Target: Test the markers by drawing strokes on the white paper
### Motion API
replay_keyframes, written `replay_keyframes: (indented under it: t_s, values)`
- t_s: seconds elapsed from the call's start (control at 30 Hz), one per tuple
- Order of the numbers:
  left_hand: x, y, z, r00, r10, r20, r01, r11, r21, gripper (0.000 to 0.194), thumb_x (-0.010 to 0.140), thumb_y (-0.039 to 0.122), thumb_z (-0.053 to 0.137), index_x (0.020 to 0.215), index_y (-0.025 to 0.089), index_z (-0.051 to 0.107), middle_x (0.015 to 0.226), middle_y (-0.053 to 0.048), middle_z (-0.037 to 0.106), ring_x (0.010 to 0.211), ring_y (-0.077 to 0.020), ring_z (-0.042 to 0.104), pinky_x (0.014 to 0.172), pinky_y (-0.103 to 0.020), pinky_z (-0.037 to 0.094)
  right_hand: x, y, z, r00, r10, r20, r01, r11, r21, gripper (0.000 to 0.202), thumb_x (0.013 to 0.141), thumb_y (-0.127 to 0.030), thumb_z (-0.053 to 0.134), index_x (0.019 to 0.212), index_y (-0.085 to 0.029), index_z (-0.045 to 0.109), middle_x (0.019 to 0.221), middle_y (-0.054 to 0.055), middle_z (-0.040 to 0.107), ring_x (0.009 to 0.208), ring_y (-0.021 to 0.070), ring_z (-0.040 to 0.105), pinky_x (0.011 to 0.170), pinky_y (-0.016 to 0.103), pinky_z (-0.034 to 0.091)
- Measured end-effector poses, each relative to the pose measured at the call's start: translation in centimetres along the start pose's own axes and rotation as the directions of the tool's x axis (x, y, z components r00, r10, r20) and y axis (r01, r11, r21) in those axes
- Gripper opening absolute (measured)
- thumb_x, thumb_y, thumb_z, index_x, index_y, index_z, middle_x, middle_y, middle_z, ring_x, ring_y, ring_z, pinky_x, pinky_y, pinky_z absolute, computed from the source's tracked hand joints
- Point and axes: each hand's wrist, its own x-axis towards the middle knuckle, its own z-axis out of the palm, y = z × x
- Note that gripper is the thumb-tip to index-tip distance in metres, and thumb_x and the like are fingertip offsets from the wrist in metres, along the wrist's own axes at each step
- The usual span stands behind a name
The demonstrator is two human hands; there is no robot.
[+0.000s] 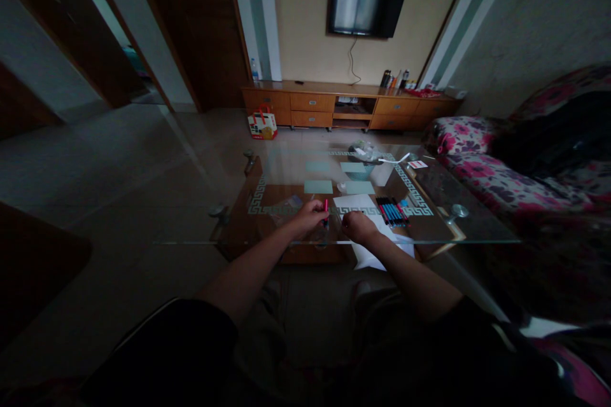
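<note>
My left hand (309,217) is closed round a slim red and black pen (326,208), held upright over the near part of the glass table (286,229). To its right, my right hand (359,226) is curled above a sheet of white paper (356,201); whether its fingers pinch anything is too small and dark to tell. Just right of the paper lies a row of several blue, black and red pens (393,211). The two hands are a short gap apart.
Farther back on the table are a plastic bag (365,151), a teal basket (359,172) and a small card (417,165). A flowered sofa (501,172) stands at the right. Beyond are a low wooden cabinet (310,103), a gift bag (262,124) and a wall television (368,1).
</note>
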Motion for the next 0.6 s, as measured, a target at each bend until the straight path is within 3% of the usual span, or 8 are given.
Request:
replay_keyframes:
  t_s: [0.23, 0.6]
  values:
    - [-0.4, 0.5, 0.1, 1.0, -0.005, 0.013, 0.005, 1.0, -0.013, 0.012, 0.084, 0.014, 0.069, 0.085, 0.013, 0.058, 0.075, 0.0, 0.063, 0.062, -0.0094, 0.061, 0.054, -0.018, 0.046, 0.0, -0.1, 0.0, 0.995, 0.064, 0.081, -0.061, 0.997, -0.041, 0.023, 0.08, -0.027, 0.067, 0.096, -0.014, 0.076, 0.104, 0.018, 0.074, 0.097, 0.0271, 0.071, 0.082, 0.031, 0.052]
    - [-0.1, 0.2, 0.1, 0.999, -0.039, 0.017, 0.04, 0.998, -0.046, 0.014, 0.083, 0.016, 0.07, 0.085, 0.014, 0.056, 0.072, 0.0, 0.062, 0.06, -0.0096, 0.06, 0.055, -0.019, 0.048, 0.5, 0.5, 0.9, 0.993, 0.097, 0.071, -0.093, 0.994, -0.055, 0.041, 0.064, -0.034, 0.081, 0.097, -0.011, 0.076, 0.101, 0.021, 0.074, 0.093, 0.0312, 0.072, 0.075, 0.032, 0.054]
